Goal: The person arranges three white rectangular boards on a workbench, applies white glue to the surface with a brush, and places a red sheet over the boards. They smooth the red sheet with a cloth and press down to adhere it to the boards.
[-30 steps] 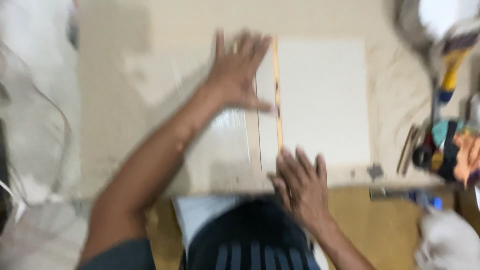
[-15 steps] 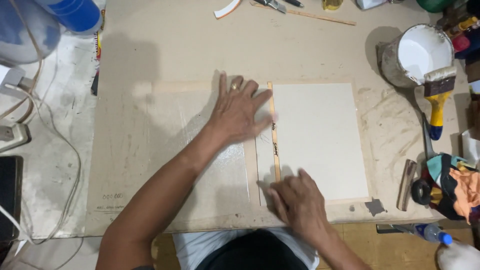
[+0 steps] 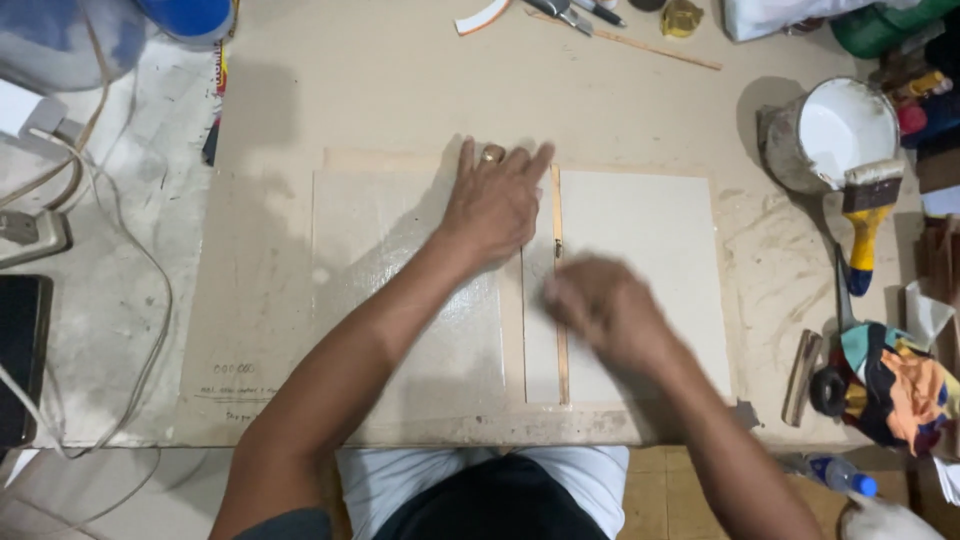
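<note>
Two pale grey boards lie side by side on a brown sheet: a glossy left board [image 3: 400, 290] and a matt right board [image 3: 650, 260]. A thin wooden strip [image 3: 557, 210] runs between them. My left hand [image 3: 492, 200], with a ring on one finger, presses flat with fingers apart on the left board's upper right corner, beside the strip. My right hand [image 3: 605, 310] is blurred with motion and lies over the strip and the right board's left edge, its fingers loosely curled; I see nothing held in it.
A white paint bucket [image 3: 835, 135] with a yellow-handled brush [image 3: 865, 220] stands at the right. Crumpled coloured rags [image 3: 890, 385] and small tools lie at the right edge. Cables [image 3: 100, 250] and a dark phone [image 3: 20, 350] lie left; pens and a stick at the top.
My right hand has moved up from the table's near edge along the strip. My left hand stays pressed in the same spot. The view has steadied.
</note>
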